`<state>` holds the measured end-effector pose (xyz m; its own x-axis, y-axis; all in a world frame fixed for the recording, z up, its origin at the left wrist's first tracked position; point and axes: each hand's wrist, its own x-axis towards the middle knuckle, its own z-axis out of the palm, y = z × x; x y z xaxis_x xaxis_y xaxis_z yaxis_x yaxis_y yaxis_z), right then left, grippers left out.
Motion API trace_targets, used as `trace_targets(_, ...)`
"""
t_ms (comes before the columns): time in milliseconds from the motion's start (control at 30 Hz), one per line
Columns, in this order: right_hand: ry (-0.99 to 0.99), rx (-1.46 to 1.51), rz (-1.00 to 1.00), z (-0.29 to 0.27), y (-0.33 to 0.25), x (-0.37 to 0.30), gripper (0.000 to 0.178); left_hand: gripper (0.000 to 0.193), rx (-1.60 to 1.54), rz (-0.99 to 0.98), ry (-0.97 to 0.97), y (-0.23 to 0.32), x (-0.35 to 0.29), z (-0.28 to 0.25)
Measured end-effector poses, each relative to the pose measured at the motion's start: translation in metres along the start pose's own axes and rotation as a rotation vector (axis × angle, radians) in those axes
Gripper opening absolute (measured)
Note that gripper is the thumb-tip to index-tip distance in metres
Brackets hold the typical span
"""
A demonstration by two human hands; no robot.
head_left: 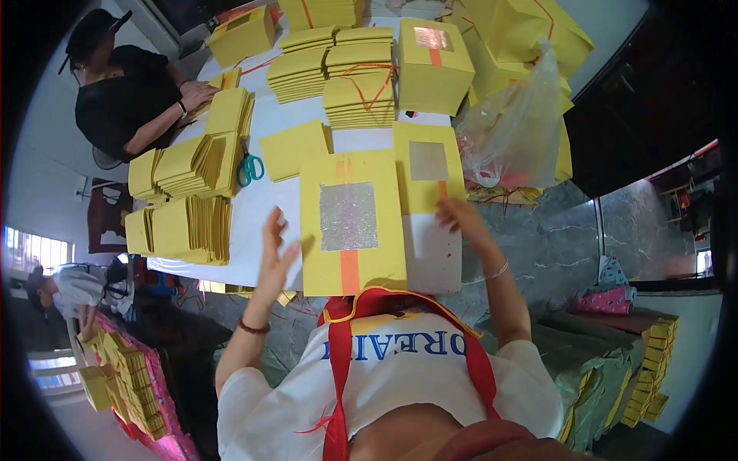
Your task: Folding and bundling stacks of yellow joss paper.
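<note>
The near yellow sheet point(321, 223), silver square upward, is placed at the near edge of the worktop point(252, 219). The left hand point(275, 252) is held open, just beside its left edge; the right hand point(464, 220) is positioned at the second yellow sheet point(430, 196), right; whether it is gripped cannot be told. Sheet positioning appears in hand; for lifting, an edge grip is required.

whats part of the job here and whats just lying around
Likely in the job:
- large yellow piece with silver square, beside left hand
- similar yellow piece at right hand
- folded yellow stacks

Likely lying about:
- teal scissors, in neither hand
- clear plastic bag
- pink patterned roll
</note>
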<state>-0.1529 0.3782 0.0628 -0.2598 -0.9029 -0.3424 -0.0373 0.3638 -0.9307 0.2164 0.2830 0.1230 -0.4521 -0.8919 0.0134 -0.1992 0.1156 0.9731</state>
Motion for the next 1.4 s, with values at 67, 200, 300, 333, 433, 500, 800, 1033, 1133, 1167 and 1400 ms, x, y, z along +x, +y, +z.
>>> trace_targets(67, 0.150, 0.170, -0.141, -0.039, 0.000, 0.033, 0.036, 0.053, 0.209, 0.120, 0.092, 0.026, 0.038, -0.008)
trace_targets(200, 0.378, 0.460, -0.285, -0.073, -0.012, 0.105, 0.034, 0.043, 0.393, 0.241, -0.032, 0.079, 0.111, 0.004)
trace_targets(300, 0.439, 0.469, -0.320, -0.092, -0.022, 0.151, 0.029, 0.047, 0.365, 0.201, -0.217, 0.088, 0.175, 0.042)
trace_targets(333, 0.439, 0.485, -0.251, -0.098, -0.020, 0.163, 0.032, 0.053, 0.417, 0.245, -0.232, 0.087, 0.195, 0.061)
trace_targets(433, 0.445, 0.510, -0.135, -0.083, -0.024, 0.183, 0.037, 0.067, 0.577, 0.248, -0.202, 0.056, 0.246, 0.089)
trace_targets(500, 0.497, 0.521, -0.074, -0.079, -0.017, 0.190, 0.040, 0.075, 0.671, 0.220, -0.201, 0.049, 0.269, 0.112)
trace_targets(800, 0.259, 0.533, -0.046, -0.085, 0.036, 0.214, 0.046, 0.034, 0.628, 0.104, -0.139, 0.053, 0.348, 0.100)
trace_targets(1033, 0.306, 0.572, 0.044, -0.098, 0.040, 0.288, 0.061, 0.030, 0.449, 0.179, -0.097, 0.108, 0.353, 0.100)
trace_targets(1133, 0.282, 0.647, 0.017, -0.094, 0.036, 0.308, 0.061, 0.030, 0.570, 0.175, -0.130, 0.121, 0.341, 0.095)
trace_targets(1167, 0.259, 0.677, 0.007, -0.096, 0.045, 0.299, 0.061, 0.030, 0.578, 0.169, -0.117, 0.120, 0.335, 0.091)
trace_targets(1400, 0.128, 0.834, -0.080, -0.120, 0.025, 0.324, 0.060, 0.027, 0.693, 0.265, -0.258, 0.120, 0.309, 0.095)
